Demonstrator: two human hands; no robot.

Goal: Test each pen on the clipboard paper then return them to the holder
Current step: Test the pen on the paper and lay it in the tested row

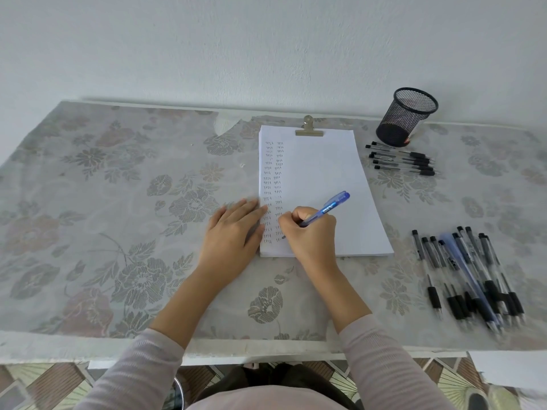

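Note:
White paper [322, 184] lies under a metal clip [309, 129] on the clipboard in the middle of the table. Two columns of small written marks run down its left side. My right hand [307, 232] grips a blue pen [325, 208] with its tip on the paper near the bottom of the marks. My left hand [233, 229] rests flat, fingers on the paper's left edge. A black mesh holder [407, 116] stands at the back right and looks empty.
Several black pens [402, 159] lie in a row just in front of the holder. A larger loose pile of pens [470, 276] lies at the right near the front edge. A flowered cloth [118, 217] covers the table; a wall stands behind it.

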